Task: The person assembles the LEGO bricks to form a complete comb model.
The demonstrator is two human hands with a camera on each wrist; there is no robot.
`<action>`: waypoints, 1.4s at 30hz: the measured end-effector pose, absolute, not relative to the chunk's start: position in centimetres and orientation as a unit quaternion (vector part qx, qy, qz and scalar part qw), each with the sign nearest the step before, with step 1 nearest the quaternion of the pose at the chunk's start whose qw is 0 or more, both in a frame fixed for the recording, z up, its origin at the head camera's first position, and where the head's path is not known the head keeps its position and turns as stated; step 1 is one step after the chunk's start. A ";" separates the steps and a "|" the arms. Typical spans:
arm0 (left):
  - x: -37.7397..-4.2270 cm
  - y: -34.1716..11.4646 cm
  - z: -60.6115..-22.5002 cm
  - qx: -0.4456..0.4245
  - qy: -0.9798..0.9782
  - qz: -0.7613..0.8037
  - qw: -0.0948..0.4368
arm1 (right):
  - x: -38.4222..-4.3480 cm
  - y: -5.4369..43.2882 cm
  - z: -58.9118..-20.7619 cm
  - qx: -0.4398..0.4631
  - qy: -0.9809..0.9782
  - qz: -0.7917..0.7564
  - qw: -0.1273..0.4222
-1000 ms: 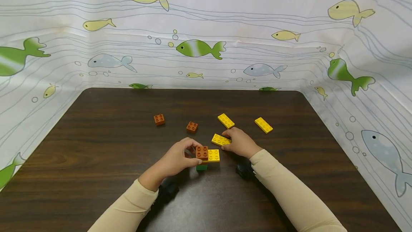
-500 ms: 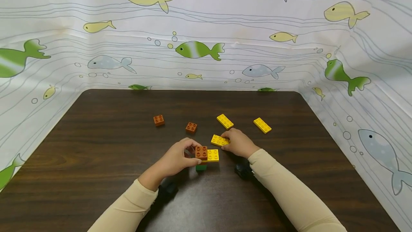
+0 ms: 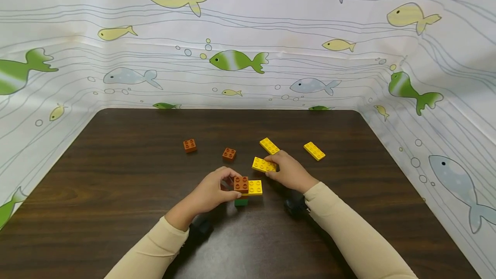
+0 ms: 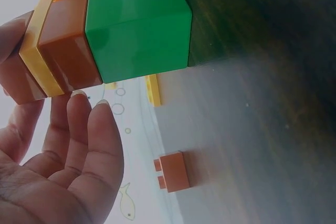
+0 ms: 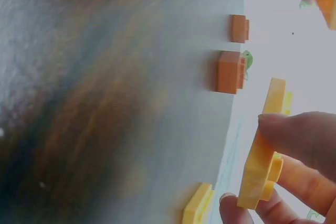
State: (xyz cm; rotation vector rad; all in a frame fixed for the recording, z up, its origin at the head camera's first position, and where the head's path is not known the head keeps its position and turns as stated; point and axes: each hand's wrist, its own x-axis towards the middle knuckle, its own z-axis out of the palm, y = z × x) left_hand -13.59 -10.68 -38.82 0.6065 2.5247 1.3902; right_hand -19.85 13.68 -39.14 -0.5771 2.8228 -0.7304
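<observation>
My left hand [image 3: 211,190] grips a small stack of building bricks by its upper part, thumb in front and fingers behind. The stack has a green block [image 4: 139,35] at the bottom, then a brown brick [image 4: 71,43], a yellow plate [image 3: 255,187] sticking out to the right, and another brown brick [image 3: 241,184] on top. Just behind and right of it, my right hand [image 3: 290,172] pinches a second yellow plate [image 3: 262,165] between thumb and fingers. In the right wrist view this plate is held up off the table, studs toward the palm.
Two loose brown bricks lie behind the stack, one farther left [image 3: 190,146] and one nearer [image 3: 229,154]. Two more yellow plates lie beyond the right hand, one close to it [image 3: 269,146] and one farther right [image 3: 314,151]. A fish-patterned sheet [image 3: 186,91] borders the dark table [image 3: 97,210].
My right hand has lifted the yellow plate slightly off the table. My left hand keeps its grip on the stack in the same spot.
</observation>
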 end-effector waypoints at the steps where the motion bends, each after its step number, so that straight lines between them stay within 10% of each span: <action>1: -13.6 -10.7 -38.8 0.204 0.854 0.469 0.098 | -19.8 13.8 -39.1 -0.196 0.945 -0.248 0.083; 42: -13.9 -10.8 -39.2 0.215 0.848 0.475 0.095 | -16.1 13.1 -34.9 -0.339 0.884 -0.308 0.089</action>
